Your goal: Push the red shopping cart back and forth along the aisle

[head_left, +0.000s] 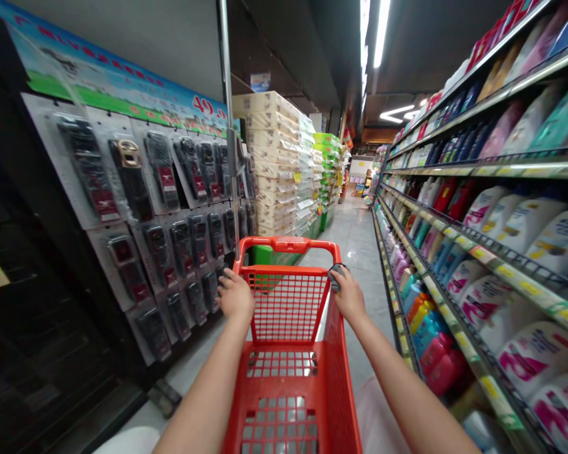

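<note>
A red plastic shopping cart [336,353] with grid panels stands in front of me, nothing lying in its visible basket. My left hand [236,296] is closed on the cart's upper left rim, its fingers curled to the outside. On the upper right rim, my right hand [350,295] is closed too. A small dark grey piece [337,275] shows at the right fingertips; I cannot make out whether it belongs to the cart. Between the hands, at the far end, rises the cart's red top bar [291,243].
Packaged belts [161,170] hang on a display to the left, beside a metal pole [227,82]. Beyond it stand stacked cream-coloured packs [272,157] and green packs [329,164]. Shelves of bottles [497,214] line the right side. A grey tiled aisle [355,233] runs ahead.
</note>
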Motion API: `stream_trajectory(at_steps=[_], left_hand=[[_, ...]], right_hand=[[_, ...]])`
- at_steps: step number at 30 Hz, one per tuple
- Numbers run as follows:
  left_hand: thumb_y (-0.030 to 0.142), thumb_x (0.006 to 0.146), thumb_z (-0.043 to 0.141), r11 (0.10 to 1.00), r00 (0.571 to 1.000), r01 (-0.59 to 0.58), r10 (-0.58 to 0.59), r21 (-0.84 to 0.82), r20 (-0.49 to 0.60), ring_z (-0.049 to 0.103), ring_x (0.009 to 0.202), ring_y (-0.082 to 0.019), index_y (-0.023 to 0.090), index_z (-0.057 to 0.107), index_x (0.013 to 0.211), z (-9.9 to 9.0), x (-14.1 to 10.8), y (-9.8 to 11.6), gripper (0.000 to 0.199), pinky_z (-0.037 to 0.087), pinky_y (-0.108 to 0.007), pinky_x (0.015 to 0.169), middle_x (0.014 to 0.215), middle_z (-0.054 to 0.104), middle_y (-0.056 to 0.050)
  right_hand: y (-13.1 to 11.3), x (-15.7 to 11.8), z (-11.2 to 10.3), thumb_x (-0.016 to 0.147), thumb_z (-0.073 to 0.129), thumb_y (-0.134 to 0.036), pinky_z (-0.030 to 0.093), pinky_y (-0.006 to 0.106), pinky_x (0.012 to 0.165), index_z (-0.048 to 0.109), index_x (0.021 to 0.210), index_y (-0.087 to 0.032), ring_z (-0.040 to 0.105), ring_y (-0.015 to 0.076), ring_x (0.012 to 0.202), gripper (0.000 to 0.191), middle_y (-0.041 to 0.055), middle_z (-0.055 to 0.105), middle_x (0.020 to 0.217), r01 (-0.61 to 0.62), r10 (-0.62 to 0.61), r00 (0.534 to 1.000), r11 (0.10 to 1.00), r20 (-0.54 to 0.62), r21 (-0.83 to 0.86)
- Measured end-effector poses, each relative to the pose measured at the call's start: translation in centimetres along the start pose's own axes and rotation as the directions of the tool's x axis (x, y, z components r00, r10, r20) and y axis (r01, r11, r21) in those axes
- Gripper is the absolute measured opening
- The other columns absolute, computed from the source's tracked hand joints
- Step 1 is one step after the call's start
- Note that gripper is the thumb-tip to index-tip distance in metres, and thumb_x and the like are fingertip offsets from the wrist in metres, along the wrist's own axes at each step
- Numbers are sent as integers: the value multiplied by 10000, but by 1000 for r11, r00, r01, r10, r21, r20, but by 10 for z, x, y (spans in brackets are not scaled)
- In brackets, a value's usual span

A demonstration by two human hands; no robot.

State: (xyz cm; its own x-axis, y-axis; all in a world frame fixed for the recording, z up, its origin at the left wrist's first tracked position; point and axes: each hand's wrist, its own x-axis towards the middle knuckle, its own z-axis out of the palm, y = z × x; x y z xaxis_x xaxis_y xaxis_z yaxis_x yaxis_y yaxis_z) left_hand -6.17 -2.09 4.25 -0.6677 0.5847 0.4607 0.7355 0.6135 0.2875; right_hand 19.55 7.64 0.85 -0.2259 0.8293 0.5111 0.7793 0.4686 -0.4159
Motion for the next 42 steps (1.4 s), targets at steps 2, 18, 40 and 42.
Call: stream_trajectory(at_steps=[2, 18, 40, 42], left_hand=[[87, 930, 271, 996, 996, 76, -77, 49, 37, 714, 877, -310, -27, 432, 1343, 3, 1, -10, 458, 578, -407, 692, 1041, 641, -262], [72, 951, 242, 995, 994, 89, -91, 46, 57, 726, 760, -237, 26, 522, 1187, 2, -9, -31, 370, 556, -287, 614, 898, 651, -162], [68, 927, 250, 993, 998, -33, 26, 113, 65, 715, 775, -244, -49, 383, 1387, 8, -8, -31, 493, 551, -310, 633, 966, 641, -227], [72, 927, 254, 992, 998, -38, 31, 121, 57, 716, 774, -250, -51, 393, 1380, 7, -7, -29, 489, 550, -311, 630, 960, 638, -227]], right_hand=[[-7, 3, -11, 759, 511, -87, 448, 346, 1024, 612, 1280, -220, 530, 245, 1246, 547, 89, 447, 1478, 36, -32, 997, 998, 77, -47], [-94, 49, 40, 946, 426, -294, 473, 347, 866, 665, 1124, -219, 616, 234, 973, 307, 90, 672, 1018, 249, -201, 959, 933, 198, -260], [-109, 30, 32, 858, 436, -125, 300, 536, 1055, 494, 1331, -336, 479, 241, 1242, 521, 45, 509, 1404, 251, -202, 947, 951, 251, -180], [-80, 34, 21, 843, 430, -93, 379, 447, 1000, 520, 1319, -319, 515, 231, 1206, 535, 55, 537, 1368, 245, -194, 947, 951, 257, -186]])
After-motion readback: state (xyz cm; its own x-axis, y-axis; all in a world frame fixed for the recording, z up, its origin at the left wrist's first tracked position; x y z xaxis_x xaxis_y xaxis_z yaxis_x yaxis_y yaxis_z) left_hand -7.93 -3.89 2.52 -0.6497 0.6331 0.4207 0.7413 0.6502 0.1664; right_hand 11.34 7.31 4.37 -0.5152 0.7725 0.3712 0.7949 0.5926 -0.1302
